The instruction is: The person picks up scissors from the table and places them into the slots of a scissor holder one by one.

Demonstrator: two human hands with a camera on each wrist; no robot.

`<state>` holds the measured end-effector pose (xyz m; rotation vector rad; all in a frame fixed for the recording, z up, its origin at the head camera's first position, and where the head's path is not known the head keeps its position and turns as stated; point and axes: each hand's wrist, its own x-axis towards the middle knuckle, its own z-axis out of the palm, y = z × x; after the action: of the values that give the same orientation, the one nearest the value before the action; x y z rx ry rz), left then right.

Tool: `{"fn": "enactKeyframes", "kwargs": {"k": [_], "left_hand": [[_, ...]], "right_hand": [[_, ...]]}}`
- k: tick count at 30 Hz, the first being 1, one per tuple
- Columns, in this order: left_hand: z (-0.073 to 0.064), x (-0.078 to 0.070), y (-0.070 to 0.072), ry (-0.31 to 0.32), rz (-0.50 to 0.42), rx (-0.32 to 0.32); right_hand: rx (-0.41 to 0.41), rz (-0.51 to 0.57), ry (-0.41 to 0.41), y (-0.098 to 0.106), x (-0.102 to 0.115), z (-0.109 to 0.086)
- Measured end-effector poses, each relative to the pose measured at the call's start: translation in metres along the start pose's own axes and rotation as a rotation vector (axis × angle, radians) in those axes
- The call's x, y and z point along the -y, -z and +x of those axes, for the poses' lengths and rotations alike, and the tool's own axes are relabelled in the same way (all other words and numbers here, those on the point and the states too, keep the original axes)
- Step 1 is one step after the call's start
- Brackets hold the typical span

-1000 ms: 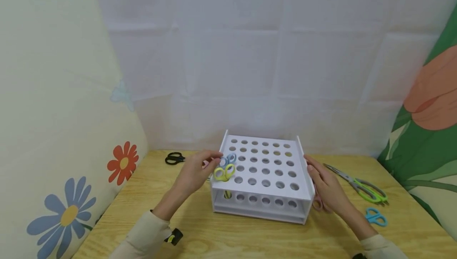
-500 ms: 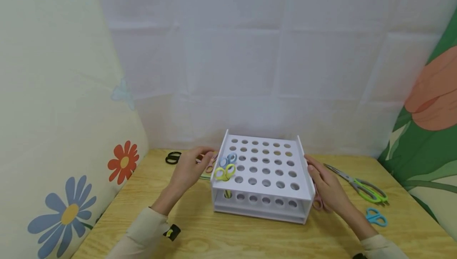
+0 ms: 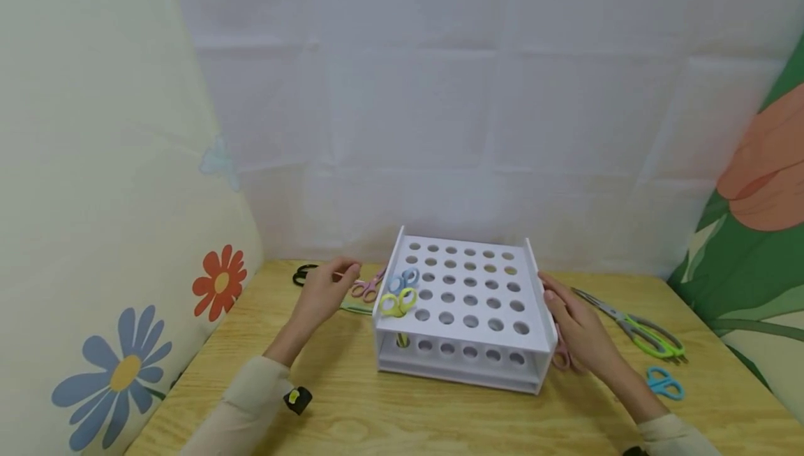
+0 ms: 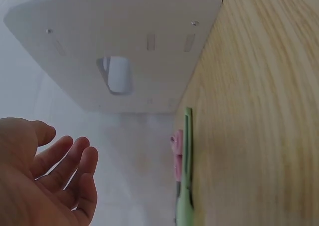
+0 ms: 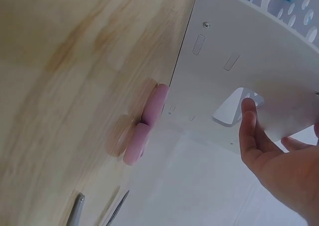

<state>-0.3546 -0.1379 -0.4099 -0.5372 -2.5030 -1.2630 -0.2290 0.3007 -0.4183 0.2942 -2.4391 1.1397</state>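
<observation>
A white rack point(image 3: 461, 332) with rows of round holes stands mid-table. Yellow scissors point(image 3: 398, 303) and blue-grey scissors point(image 3: 405, 279) are in holes at its left, handles up. My left hand point(image 3: 323, 293) hovers left of the rack, fingers loosely bent and holding nothing; the left wrist view shows it apart from the side panel point(image 4: 149, 76). Near it lie pink scissors point(image 3: 366, 290), a slim green tool point(image 3: 356, 309) and black-handled scissors point(image 3: 303, 274). Against the rack's right panel rests my right hand point(image 3: 581, 327), one fingertip by the cut-out in the right wrist view.
Pink handles point(image 5: 144, 131) lie beside the rack's right foot, partly behind my right hand in the head view. Farther right are large grey-and-green shears point(image 3: 647, 336) and blue-handled scissors point(image 3: 664, 384). A white cloth point(image 3: 402, 114) hangs behind the wooden table point(image 3: 352, 414).
My left hand has moved left, away from the blue-grey scissors in the rack, uncovering the pink scissors and green tool. My right hand stays at the right panel.
</observation>
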Motion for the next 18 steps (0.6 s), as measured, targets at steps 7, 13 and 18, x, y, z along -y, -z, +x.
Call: {"fn": "enactKeyframes", "kwargs": {"k": [7,13,18], "left_hand": [[0.001,0.029,0.001,0.087,-0.030,0.021],[0.001,0.043,0.005,0.159,-0.012,0.055],[0.000,0.052,0.008,0.199,0.031,0.096]], "right_hand": [[0.009,0.006,-0.021,0.000,0.000,-0.004],[-0.003,-0.013,-0.008,0.000,-0.001,-0.002],[0.003,-0.022,-0.004,0.000,0.000,0.000]]}}
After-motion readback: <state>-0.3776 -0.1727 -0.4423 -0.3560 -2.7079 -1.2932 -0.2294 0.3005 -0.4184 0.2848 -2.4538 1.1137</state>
